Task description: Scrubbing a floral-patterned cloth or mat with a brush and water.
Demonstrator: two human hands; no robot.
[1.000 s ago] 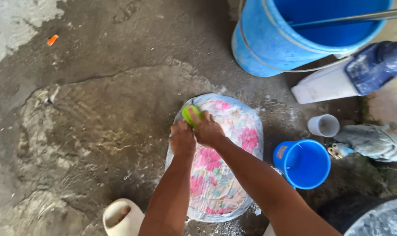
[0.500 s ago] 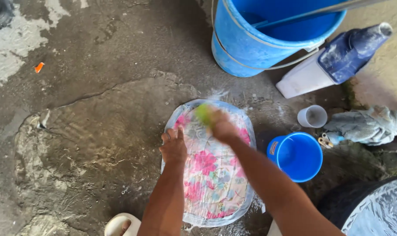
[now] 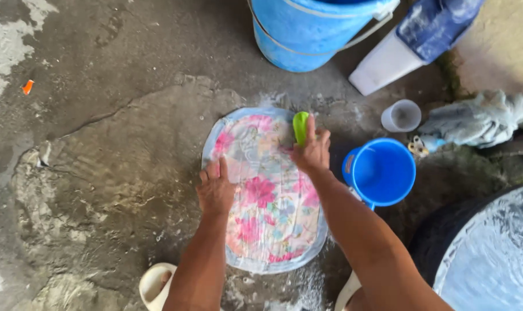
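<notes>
Green brush (image 3: 300, 126) gripped in your right hand (image 3: 312, 154), scrubbing the floral cloth (image 3: 267, 190) at twelve o'clock; left hand (image 3: 216, 189) flat, pinning it at nine. Next stroke needs firm pressure.

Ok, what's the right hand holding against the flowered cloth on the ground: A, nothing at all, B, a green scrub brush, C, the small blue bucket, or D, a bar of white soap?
B: the right hand grips a green scrub brush at the far edge of the flowered cloth, while the left hand lies flat on the cloth's near-left side; the small blue bucket stands apart, untouched.
</notes>
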